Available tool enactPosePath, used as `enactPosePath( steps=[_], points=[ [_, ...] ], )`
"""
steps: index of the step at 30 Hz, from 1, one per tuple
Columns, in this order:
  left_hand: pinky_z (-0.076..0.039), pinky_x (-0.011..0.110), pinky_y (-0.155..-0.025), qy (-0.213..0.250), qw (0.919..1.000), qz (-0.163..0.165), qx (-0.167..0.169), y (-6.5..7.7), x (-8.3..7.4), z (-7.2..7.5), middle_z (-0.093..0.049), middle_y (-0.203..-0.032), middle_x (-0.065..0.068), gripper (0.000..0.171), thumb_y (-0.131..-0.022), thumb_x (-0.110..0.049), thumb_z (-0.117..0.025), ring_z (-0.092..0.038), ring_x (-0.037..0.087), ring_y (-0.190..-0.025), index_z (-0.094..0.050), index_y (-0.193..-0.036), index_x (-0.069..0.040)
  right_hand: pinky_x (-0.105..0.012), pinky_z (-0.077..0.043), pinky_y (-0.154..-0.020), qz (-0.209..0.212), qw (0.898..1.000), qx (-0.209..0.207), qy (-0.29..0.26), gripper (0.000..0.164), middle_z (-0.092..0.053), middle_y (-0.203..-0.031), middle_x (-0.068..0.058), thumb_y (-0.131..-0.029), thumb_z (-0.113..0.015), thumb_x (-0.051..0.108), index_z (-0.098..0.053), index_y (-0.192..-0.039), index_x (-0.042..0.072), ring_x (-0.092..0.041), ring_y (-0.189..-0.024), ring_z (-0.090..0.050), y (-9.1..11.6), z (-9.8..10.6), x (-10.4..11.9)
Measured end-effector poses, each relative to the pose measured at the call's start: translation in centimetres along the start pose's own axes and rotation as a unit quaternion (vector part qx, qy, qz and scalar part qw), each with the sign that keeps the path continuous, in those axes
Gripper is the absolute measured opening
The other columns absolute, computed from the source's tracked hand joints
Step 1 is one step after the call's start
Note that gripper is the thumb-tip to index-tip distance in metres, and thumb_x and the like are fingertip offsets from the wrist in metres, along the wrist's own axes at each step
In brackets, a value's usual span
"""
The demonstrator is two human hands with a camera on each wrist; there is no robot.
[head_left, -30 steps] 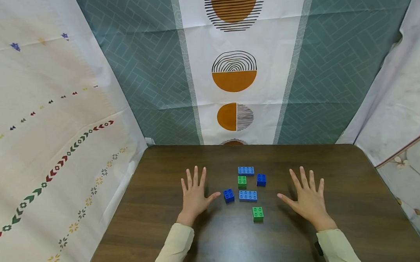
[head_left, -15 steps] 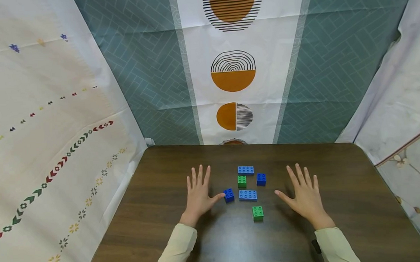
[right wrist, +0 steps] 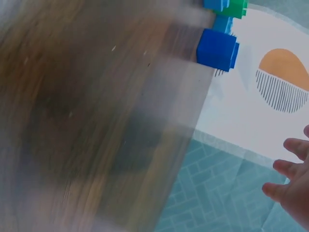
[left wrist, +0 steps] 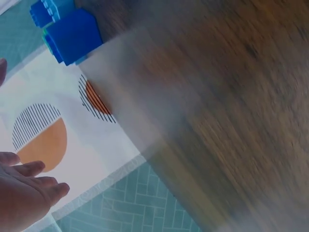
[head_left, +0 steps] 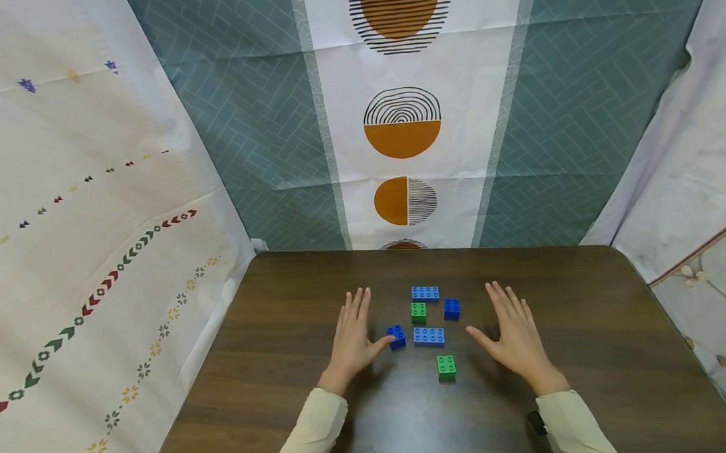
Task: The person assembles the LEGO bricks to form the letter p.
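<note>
Several studded toy bricks lie between my two hands on the dark wooden table. My left hand (head_left: 351,345) has its fingers straight, its thumb tip overlapping a dark blue brick (head_left: 396,336) in the head view. My right hand (head_left: 515,333) is also spread and holds nothing, its thumb pointing toward a long light blue brick (head_left: 429,337). A second long light blue brick (head_left: 425,293) lies at the back, with a green brick (head_left: 418,312) just in front of it. To their right sits another dark blue brick (head_left: 452,309). Nearest me is another green brick (head_left: 445,368).
The brown table (head_left: 273,392) has rounded far corners. Behind it hangs a teal and white cloth (head_left: 287,155) with orange circles. Patterned white cloths (head_left: 95,231) hang at the left and right sides.
Both hands have moved inward toward the bricks, the left one rightward and the right one leftward. Their fingers are closer together than before. The bricks have stayed in place.
</note>
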State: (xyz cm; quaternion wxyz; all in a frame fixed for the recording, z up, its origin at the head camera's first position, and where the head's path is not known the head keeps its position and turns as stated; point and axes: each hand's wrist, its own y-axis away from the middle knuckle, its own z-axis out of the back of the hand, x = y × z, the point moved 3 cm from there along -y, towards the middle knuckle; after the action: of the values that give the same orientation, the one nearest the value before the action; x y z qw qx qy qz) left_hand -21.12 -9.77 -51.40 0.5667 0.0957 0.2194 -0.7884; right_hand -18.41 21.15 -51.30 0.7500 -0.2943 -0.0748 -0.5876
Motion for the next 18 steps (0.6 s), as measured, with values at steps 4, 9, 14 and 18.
enactPosePath(
  steps=[4, 9, 14, 18],
  points=[
    [-0.020, 0.050, -0.116, 0.030, 0.9995, -0.011, -0.004, 0.1, -0.4, -0.2, -0.025, -0.156, 0.016, 0.104, -0.078, -0.040, -0.080, -0.015, 0.033, -0.145, -0.017, -0.154, -0.009, -0.065, -0.012, -0.112, -0.002, 1.000, 0.012, -0.029, 0.095, -0.024, -0.156, -0.020, -0.083, -0.074, 0.040, -0.019, -0.154, 0.009, -0.045, -0.140, -0.021, -0.2, -0.3, 0.5],
    [-0.027, 0.054, -0.112, 0.090, 0.9959, 0.005, 0.008, 0.2, -0.8, -0.5, -0.026, -0.155, 0.015, 0.099, -0.079, -0.030, -0.081, -0.020, 0.034, -0.144, -0.019, -0.154, -0.010, -0.067, -0.020, -0.108, -0.015, 0.997, 0.041, -0.064, 0.095, -0.023, -0.156, -0.020, -0.084, -0.074, 0.038, -0.015, -0.155, 0.011, -0.045, -0.139, -0.023, -0.2, -0.9, 1.0],
    [-0.031, 0.056, -0.109, 0.165, 0.9848, 0.045, 0.031, 0.3, -0.8, -1.1, -0.025, -0.156, 0.016, 0.095, -0.082, -0.022, -0.079, -0.021, 0.035, -0.143, -0.019, -0.154, -0.015, -0.069, -0.025, -0.105, -0.042, 0.991, 0.065, -0.109, 0.095, -0.022, -0.155, -0.022, -0.086, -0.073, 0.038, -0.014, -0.154, 0.009, -0.047, -0.138, -0.024, -0.2, -1.4, 1.6],
    [-0.033, 0.057, -0.107, 0.207, 0.9763, 0.054, 0.031, 0.3, -0.7, -1.6, -0.030, -0.152, 0.020, 0.090, -0.082, -0.019, -0.079, -0.028, 0.039, -0.139, -0.024, -0.152, -0.010, -0.071, -0.024, -0.103, -0.056, 0.982, 0.075, -0.162, 0.090, -0.022, -0.155, -0.022, -0.087, -0.071, 0.037, -0.017, -0.153, 0.009, -0.048, -0.137, -0.024, 0.0, -1.8, 1.9]
  ],
)
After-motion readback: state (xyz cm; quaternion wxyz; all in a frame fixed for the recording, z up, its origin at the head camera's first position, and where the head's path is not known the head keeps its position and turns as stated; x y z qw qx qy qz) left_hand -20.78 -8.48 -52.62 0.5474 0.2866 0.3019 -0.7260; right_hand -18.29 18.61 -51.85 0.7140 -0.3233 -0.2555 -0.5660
